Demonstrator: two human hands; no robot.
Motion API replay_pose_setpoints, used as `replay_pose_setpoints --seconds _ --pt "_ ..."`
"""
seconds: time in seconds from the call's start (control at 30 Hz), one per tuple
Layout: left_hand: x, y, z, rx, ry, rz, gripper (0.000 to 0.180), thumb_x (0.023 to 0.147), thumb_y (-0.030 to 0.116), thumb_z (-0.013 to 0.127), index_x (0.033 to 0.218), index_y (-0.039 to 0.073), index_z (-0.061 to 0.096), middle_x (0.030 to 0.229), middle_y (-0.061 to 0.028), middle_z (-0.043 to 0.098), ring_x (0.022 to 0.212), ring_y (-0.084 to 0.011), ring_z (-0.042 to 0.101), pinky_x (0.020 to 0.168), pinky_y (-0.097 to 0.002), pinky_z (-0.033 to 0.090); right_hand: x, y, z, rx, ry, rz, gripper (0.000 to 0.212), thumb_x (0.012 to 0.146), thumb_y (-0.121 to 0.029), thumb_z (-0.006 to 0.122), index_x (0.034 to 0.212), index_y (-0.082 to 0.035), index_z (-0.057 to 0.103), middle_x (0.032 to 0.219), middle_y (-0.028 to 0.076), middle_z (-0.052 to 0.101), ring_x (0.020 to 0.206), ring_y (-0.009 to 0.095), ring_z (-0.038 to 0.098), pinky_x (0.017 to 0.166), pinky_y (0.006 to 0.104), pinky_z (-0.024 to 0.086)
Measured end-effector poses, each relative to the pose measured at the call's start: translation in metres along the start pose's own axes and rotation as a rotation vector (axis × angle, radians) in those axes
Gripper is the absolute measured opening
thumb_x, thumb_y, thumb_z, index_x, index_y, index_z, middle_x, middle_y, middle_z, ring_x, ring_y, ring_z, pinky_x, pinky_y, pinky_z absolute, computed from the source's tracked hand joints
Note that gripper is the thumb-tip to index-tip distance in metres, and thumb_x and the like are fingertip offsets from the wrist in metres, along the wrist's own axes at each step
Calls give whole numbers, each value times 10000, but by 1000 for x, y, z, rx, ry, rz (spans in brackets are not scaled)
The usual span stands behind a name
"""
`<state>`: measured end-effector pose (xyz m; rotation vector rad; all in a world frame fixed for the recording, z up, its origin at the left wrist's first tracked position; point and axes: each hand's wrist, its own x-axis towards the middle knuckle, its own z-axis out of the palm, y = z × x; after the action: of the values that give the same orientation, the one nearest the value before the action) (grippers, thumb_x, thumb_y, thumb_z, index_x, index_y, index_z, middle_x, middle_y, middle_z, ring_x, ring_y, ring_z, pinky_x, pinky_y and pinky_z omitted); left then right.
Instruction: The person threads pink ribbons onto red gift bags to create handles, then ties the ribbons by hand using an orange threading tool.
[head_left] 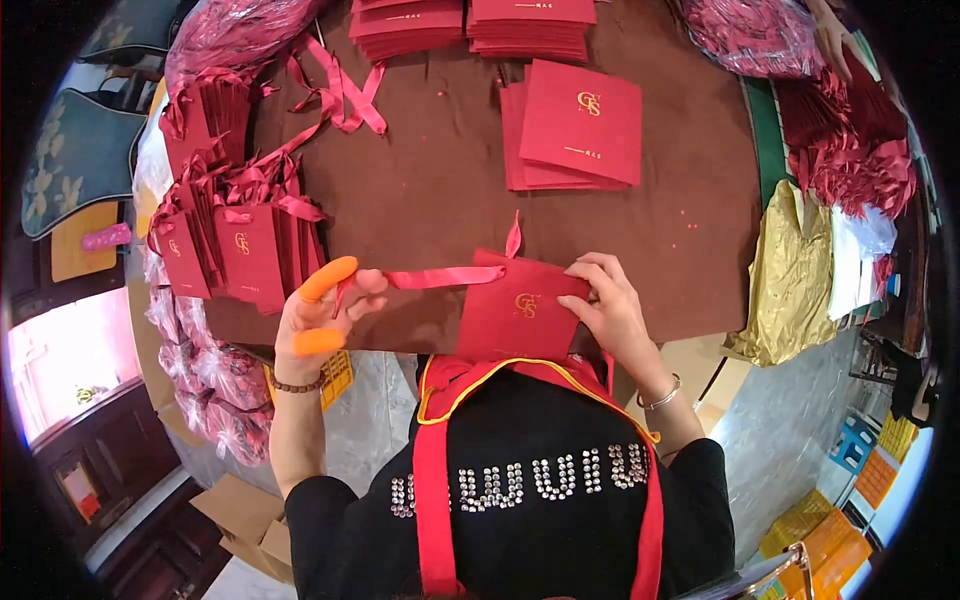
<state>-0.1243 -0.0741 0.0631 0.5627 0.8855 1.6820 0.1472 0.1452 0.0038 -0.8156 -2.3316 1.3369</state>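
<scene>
A flat red paper pouch (500,325) with a gold emblem lies at the table's near edge, against my apron. The thumb and fingers of my right hand (616,308) are closed on its upper right edge. From the pouch's top, a pink-red ribbon (440,277) runs left, nearly taut, into the curled fingers of my left hand (345,308). Orange finger covers sit on that hand's thumb and index finger, which are spread apart. A short ribbon loop (514,236) stands up above the pouch.
Loose red pouches (582,125) lie beyond my hands on the brown tablecloth (420,180). Taller stacks (530,30) stand at the far edge. Ribboned bags (250,255) crowd the left, near loose ribbons (345,95). A gold plastic bag (790,280) hangs at the right edge.
</scene>
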Motion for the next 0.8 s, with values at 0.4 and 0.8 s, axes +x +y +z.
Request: replay_pose_setpoints --seconds 0.4,0.8 --pt "54 -44 62 1275 -202 141 146 782 121 674 914 63 651 891 -87 645 904 -265 584 842 -359 434 12 -5 -24 176 -328 487 248 810 -86 663 1008 23 561 765 53 577 581 81 517 573 231 452" --pt "56 -107 78 1628 -182 203 112 805 154 629 856 54 639 742 -88 572 697 -274 551 682 -375 405 18 7 -8 445 -359 585 285 864 -145 625 1072 42 567 778 8 604 670 75 602 601 205 480"
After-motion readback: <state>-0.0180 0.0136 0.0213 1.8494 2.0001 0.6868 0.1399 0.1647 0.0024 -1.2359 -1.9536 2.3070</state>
